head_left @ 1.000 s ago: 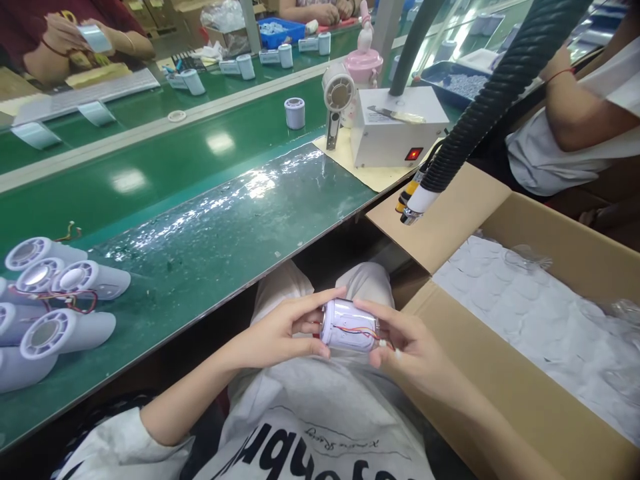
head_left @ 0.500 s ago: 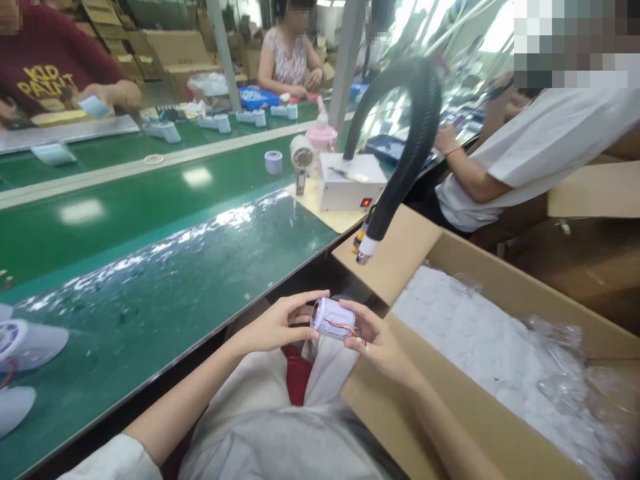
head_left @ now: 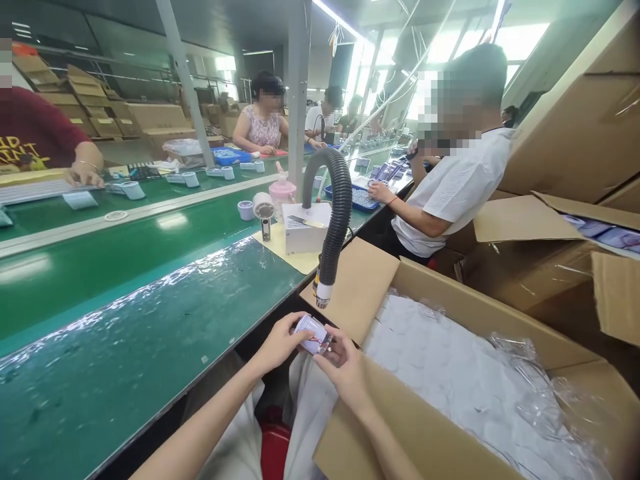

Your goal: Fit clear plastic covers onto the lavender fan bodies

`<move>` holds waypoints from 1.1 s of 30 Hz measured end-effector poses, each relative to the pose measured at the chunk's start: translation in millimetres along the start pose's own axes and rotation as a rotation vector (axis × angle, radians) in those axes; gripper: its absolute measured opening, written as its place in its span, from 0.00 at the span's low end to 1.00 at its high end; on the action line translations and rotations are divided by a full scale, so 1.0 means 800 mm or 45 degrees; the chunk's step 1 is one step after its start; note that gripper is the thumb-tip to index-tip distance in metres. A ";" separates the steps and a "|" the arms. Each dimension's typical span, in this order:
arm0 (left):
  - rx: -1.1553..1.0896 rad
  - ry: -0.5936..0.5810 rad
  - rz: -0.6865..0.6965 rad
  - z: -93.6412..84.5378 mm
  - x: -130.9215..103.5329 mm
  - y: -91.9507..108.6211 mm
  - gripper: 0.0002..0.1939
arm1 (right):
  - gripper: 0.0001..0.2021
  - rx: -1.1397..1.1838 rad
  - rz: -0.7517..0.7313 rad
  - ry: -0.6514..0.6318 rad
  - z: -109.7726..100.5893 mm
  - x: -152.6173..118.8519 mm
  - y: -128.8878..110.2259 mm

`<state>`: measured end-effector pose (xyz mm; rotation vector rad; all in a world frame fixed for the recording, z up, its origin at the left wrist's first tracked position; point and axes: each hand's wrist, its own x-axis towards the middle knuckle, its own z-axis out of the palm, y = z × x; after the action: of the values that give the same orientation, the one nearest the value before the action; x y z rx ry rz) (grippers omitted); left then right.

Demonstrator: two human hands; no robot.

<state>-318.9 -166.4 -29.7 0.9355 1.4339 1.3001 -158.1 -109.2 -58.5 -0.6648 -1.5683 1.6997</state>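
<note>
Hands both on small white cylinder part [head_left: 311,333]: your left hand [head_left: 280,343] grips its side, right hand [head_left: 345,367] pinches its end, just below black hose nozzle [head_left: 323,295], beside cardboard box [head_left: 440,440].

1. Our left hand [head_left: 280,343] and right hand [head_left: 345,370] are bare: no gloves, rings or wristbands that we can see.
2. Our forearms are uncovered as far as they show; no sleeve reaches into view.
3. We wear pale grey-white trousers [head_left: 307,413] over our knees.
4. Something red [head_left: 274,447] shows between our legs; we cannot tell what.
</note>
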 end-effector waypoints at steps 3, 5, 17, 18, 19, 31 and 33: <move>-0.012 -0.043 -0.001 -0.011 0.000 0.002 0.24 | 0.24 0.037 -0.022 0.014 0.002 -0.001 0.006; -0.036 -0.138 -0.006 -0.019 0.000 0.010 0.26 | 0.24 0.073 -0.055 0.015 0.000 0.000 0.009; 0.082 -0.431 0.088 -0.032 0.046 0.057 0.29 | 0.23 0.249 -0.217 0.149 0.000 0.026 0.026; 0.101 -0.437 0.097 -0.031 0.051 0.061 0.26 | 0.24 0.251 -0.222 0.154 -0.001 0.028 0.027; 0.117 -0.445 0.105 -0.031 0.054 0.064 0.25 | 0.25 0.249 -0.227 0.155 -0.002 0.030 0.027; -0.030 -0.550 0.210 -0.052 0.010 0.044 0.32 | 0.11 -0.053 -0.429 -0.016 -0.009 0.019 0.025; -0.057 -0.539 0.264 -0.054 0.002 0.039 0.31 | 0.10 -0.106 -0.469 -0.072 -0.015 0.020 0.019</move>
<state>-362.8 -171.4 0.4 1.2685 0.9971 1.1856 -160.8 -88.9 -73.1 -0.3426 -1.6889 1.3960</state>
